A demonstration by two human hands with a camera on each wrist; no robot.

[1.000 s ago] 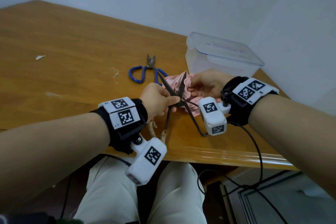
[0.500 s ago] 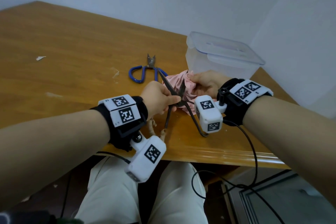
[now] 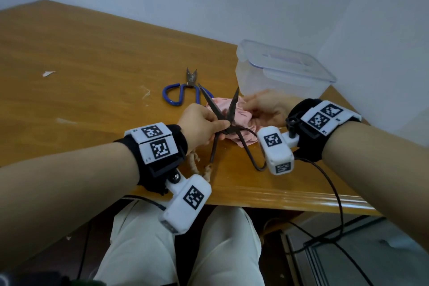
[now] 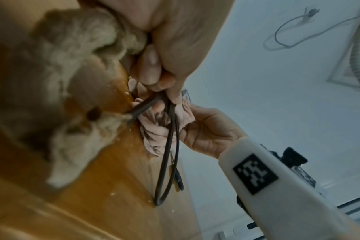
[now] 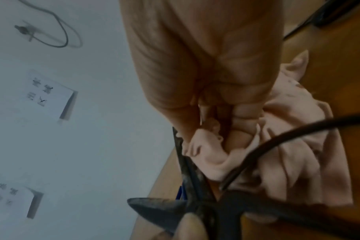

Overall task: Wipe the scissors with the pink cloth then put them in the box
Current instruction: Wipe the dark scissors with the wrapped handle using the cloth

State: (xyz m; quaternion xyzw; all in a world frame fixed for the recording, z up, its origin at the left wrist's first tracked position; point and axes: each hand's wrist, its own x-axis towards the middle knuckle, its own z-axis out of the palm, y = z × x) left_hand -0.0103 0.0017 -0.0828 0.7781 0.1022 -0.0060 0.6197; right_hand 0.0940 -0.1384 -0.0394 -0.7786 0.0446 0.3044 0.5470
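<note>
Wiping step in hand: left hand (image 3: 202,123) grips the dark scissors (image 3: 228,118) at the pivot, right hand (image 3: 267,109) bunches the pink cloth (image 3: 241,116); next, draw cloth along blades

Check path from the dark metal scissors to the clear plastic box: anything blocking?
Yes: the clear plastic box has its lid on. The left hand holds the dark metal scissors by the pink cloth; nothing else lies between.
</note>
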